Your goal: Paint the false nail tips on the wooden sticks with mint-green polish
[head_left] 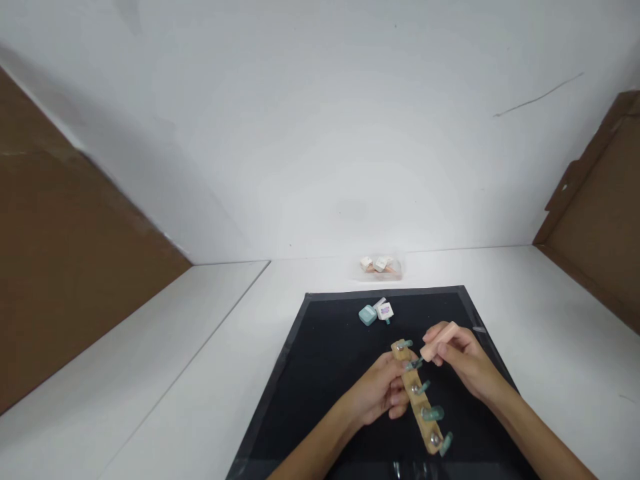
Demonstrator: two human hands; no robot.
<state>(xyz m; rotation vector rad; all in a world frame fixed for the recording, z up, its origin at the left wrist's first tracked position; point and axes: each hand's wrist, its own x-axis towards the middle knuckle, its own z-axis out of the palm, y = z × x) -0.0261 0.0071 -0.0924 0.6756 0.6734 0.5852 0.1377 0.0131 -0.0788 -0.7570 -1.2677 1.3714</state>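
Note:
My left hand (387, 387) is wrapped round a light wooden strip (418, 406) that slants down to the right. Silver round studs run along it, and several teal-green false nails (433, 413) stick out to its right side. Between the fingers of my right hand (463, 360) is a nail polish brush with a pale pink, block-shaped handle (440, 341). Its dark tip meets or nearly meets the false nail second from the top (414, 365); I cannot tell whether they touch.
On the black mat (320, 387), beyond my hands, lie a teal rounded block (367, 315) and a white block with a purple mark (385, 311). A clear container (395, 275) with white pieces stands behind the mat. Brown cardboard panels (60, 253) flank the white table.

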